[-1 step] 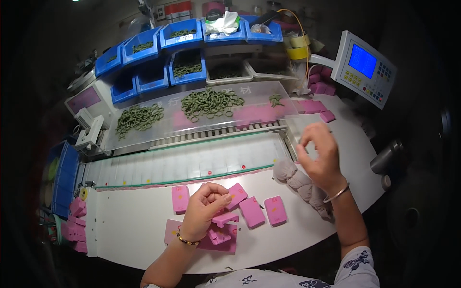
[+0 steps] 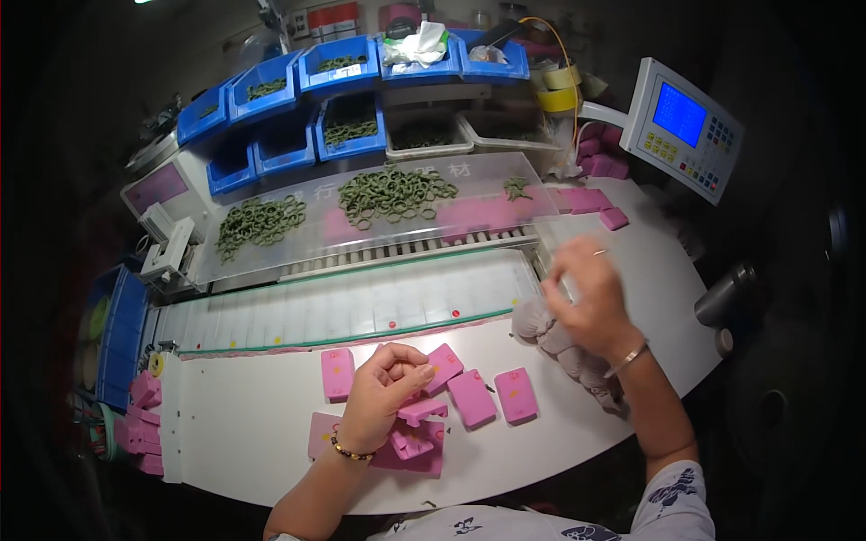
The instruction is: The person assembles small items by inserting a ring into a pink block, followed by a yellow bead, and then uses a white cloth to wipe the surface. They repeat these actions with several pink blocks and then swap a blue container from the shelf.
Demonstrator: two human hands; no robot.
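My left hand (image 2: 383,388) is over the near middle of the white table, its thumb pressed against curled fingertips. Whatever it pinches is too small or hidden to name. Right below its thumb is a notched pink foam piece (image 2: 422,411), and another pink piece (image 2: 411,440) lies on a larger pink sheet (image 2: 428,462). Pink blocks lie around the hand: one (image 2: 337,374) to its left, others (image 2: 473,398) (image 2: 516,395) to its right. My right hand (image 2: 586,288) is raised above a beige lumpy cloth roll (image 2: 564,347), its fingers curled and slightly blurred; anything in them is hidden.
Beyond the blocks runs a long pale strip of compartments (image 2: 361,311) with a green edge. Green rings (image 2: 392,198) are heaped on a clear shelf (image 2: 316,239). Blue bins (image 2: 338,68) stand behind. A control panel (image 2: 681,126) is at right, with a dark bottle (image 2: 724,296) near the table edge.
My right hand has shifted a little to the left and turned slightly, and it is more blurred. My left hand and the pink blocks stay where they were.
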